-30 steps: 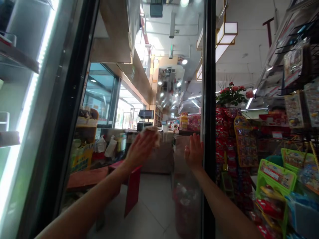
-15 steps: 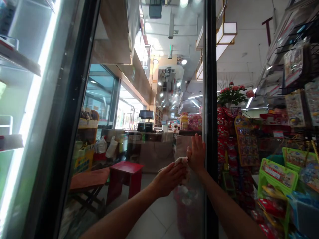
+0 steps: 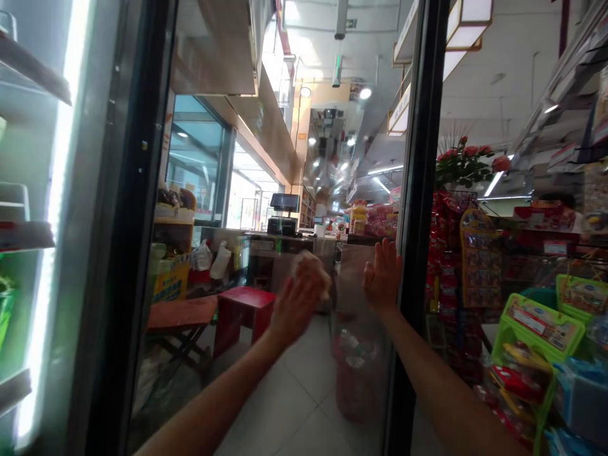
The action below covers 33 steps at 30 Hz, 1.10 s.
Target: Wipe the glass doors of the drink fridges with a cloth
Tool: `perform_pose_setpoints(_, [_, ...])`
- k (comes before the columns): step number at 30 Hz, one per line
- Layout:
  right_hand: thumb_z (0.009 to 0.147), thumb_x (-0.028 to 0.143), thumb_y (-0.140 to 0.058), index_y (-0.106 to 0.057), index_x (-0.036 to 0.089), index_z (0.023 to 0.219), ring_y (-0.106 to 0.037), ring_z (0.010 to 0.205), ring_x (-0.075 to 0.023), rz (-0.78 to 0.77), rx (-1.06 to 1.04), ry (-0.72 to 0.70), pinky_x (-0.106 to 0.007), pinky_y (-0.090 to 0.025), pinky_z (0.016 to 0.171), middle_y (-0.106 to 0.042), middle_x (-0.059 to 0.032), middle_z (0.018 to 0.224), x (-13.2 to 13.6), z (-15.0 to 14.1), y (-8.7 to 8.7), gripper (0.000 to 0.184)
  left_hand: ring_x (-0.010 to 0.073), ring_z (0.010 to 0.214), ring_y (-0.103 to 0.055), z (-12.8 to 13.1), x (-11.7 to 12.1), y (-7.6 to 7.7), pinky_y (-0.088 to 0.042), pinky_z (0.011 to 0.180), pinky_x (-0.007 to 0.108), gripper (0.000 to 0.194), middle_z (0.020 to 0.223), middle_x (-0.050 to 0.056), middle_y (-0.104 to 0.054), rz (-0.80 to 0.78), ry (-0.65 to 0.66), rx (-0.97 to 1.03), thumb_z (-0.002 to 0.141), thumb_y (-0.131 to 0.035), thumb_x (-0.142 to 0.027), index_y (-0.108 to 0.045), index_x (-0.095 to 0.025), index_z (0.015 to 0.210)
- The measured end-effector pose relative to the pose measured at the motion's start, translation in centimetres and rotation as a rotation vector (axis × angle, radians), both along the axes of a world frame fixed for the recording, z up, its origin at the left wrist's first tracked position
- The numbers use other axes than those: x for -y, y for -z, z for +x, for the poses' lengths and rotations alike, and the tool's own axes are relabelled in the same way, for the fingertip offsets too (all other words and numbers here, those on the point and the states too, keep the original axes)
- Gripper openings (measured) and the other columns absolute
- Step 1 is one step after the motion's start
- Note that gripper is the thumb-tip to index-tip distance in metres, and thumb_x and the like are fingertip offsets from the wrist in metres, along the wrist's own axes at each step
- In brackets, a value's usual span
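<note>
A pale, crumpled cloth (image 3: 314,269) lies under the fingers of my left hand (image 3: 293,307), which is blurred by motion and presses it against a tall glass pane (image 3: 351,288). My right hand (image 3: 384,275) rests open on the pane's right side, fingers pointing up, beside the black door frame (image 3: 420,209). That hand holds nothing. Much of the cloth's lower part is hidden behind my left hand.
Lit shelves (image 3: 28,234) stand on the left. A red stool (image 3: 244,296), a folding seat (image 3: 183,315) and a counter screen (image 3: 285,202) show in the pane. Packaged goods (image 3: 539,323) hang and stand close on the right, with red flowers (image 3: 470,161) above.
My left hand has moved left and slightly up with the cloth, away from my right hand. The right hand stays against the pane by the frame. The view has shifted a little.
</note>
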State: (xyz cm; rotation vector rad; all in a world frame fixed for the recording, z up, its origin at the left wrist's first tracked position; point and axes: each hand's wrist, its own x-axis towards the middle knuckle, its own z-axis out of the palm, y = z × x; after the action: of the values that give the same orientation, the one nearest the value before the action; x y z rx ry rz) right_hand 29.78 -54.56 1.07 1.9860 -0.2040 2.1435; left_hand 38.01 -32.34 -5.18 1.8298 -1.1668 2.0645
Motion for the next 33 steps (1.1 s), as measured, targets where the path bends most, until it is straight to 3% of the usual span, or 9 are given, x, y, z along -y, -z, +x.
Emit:
perform_pose_setpoints(3, [0.088,0.026,-0.033,-0.023,0.014,0.141,-0.019,0.138,-0.0216,-0.018,0.003,0.002,-0.046,-0.020,0.110,-0.030,-0.0135,0.146,0.2,-0.1,0.0,0.055,0.0151,0.138,-0.017,-2.7,5.3,5.4,-0.026,0.112,0.032,0.050,0.147,-0.004,-0.024,0.310,0.014,0.100,0.087,-0.039,-0.033,-0.035,-0.028,0.136])
perform_pose_setpoints(5, [0.088,0.026,-0.033,-0.025,0.013,0.141,-0.019,0.138,-0.0209,-0.033,0.013,0.000,-0.045,-0.019,0.110,-0.031,-0.0136,0.145,0.3,-0.1,0.0,0.055,0.0165,0.138,-0.016,-2.8,5.3,6.4,-0.027,0.112,0.033,0.049,0.148,-0.003,-0.023,0.418,0.014,0.153,0.086,-0.039,-0.032,-0.038,-0.027,0.135])
perform_pose_setpoints(8, [0.088,0.027,-0.032,-0.024,0.014,0.141,-0.019,0.138,-0.0205,-0.026,0.012,-0.002,-0.044,-0.019,0.110,-0.032,-0.0133,0.145,0.4,0.0,-0.1,0.055,0.0136,0.139,-0.009,-0.6,0.3,3.2,-0.025,0.113,0.033,0.051,0.146,-0.006,-0.026,0.312,0.010,0.144,0.085,-0.040,-0.030,-0.037,-0.031,0.136])
perform_pose_setpoints(11, [0.088,0.027,-0.031,-0.022,0.014,0.142,-0.018,0.138,-0.0208,0.008,-0.019,0.010,-0.045,-0.018,0.110,-0.030,-0.0132,0.146,0.3,0.1,-0.1,0.056,0.0209,0.139,-0.011,2.3,-5.7,-2.1,-0.024,0.111,0.046,0.058,0.145,0.008,-0.030,-0.135,-0.040,-0.075,0.085,-0.039,-0.023,-0.026,-0.020,0.141])
perform_pose_setpoints(14, [0.088,0.027,-0.031,-0.022,0.012,0.142,-0.017,0.138,-0.0213,0.031,-0.038,0.023,-0.046,-0.017,0.110,-0.028,-0.0140,0.146,0.1,0.0,-0.2,0.056,0.0242,0.139,-0.012,2.7,-6.6,-3.7,-0.025,0.109,0.049,0.055,0.146,0.012,-0.028,-0.430,-0.075,-0.234,0.086,-0.039,-0.023,-0.028,-0.017,0.140])
perform_pose_setpoints(20, [0.087,0.029,-0.034,-0.021,0.012,0.141,-0.017,0.138,-0.0224,-0.014,-0.028,0.010,-0.048,-0.018,0.109,-0.028,-0.0151,0.146,0.1,-0.3,-0.2,0.058,0.0145,0.138,-0.018,-3.4,5.1,7.4,-0.025,0.111,0.032,0.042,0.147,-0.008,-0.026,0.581,0.066,0.213,0.088,-0.038,-0.029,-0.046,-0.028,0.129])
perform_pose_setpoints(23, [0.087,0.028,-0.034,-0.023,0.014,0.141,-0.020,0.137,-0.0219,-0.040,0.001,-0.009,-0.047,-0.020,0.108,-0.031,-0.0149,0.145,0.3,-0.4,-0.2,0.057,0.0129,0.137,-0.020,-3.8,6.3,10.1,-0.025,0.111,0.031,0.044,0.148,-0.008,-0.024,0.702,0.044,0.202,0.088,-0.037,-0.028,-0.042,-0.027,0.132])
perform_pose_setpoints(29, [0.088,0.027,-0.033,-0.023,0.017,0.142,-0.020,0.137,-0.0222,-0.024,0.004,-0.024,-0.048,-0.021,0.109,-0.031,-0.0133,0.145,0.1,-0.3,-0.1,0.056,0.0216,0.133,-0.030,3.6,-7.7,1.9,-0.023,0.111,0.043,0.048,0.138,0.005,-0.043,-0.047,-0.041,-0.064,0.087,-0.040,-0.023,-0.037,-0.023,0.135])
perform_pose_setpoints(33, [0.088,0.029,-0.034,-0.026,0.014,0.140,-0.023,0.137,-0.0233,-0.013,0.029,0.007,-0.048,-0.022,0.108,-0.033,-0.0148,0.144,-0.2,-0.5,-0.2,0.055,0.0326,0.137,-0.016,5.9,-13.5,-2.8,-0.025,0.105,0.057,0.055,0.145,0.023,-0.020,-0.650,-0.116,-0.197,0.089,-0.035,-0.022,-0.021,-0.005,0.139])
